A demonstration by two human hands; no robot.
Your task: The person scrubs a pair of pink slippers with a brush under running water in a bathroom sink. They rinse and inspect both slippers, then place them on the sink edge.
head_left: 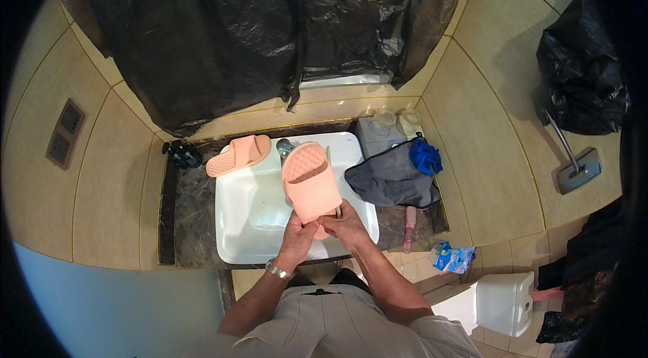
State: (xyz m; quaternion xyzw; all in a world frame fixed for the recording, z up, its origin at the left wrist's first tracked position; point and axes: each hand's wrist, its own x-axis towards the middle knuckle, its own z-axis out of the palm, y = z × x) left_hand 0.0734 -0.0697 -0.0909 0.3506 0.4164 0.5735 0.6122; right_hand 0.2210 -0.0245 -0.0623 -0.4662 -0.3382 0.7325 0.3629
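Over the white washbasin (230, 236), both hands grip a peach-coloured slide slipper (314, 193). Its quilted toe end points away from me, and the ribbed strap faces up. My left hand (297, 239) pinches the near left edge of the strap, with a metal watch on that wrist. My right hand (348, 226) grips the strap's near right edge, its fingertips close to the left thumb. The heel end is mostly hidden by the hands. A second peach slipper (240, 154) rests on the basin's back left rim. The tap (284, 147) is partly covered by the held slipper.
Right of the basin lie a grey cloth (392, 181), a bunched blue cloth (425, 156) and a pink-handled brush (409, 231). Dark bottles (182, 154) stand on the left counter. Glasses (387, 120) sit behind. A toilet (506, 302) is lower right.
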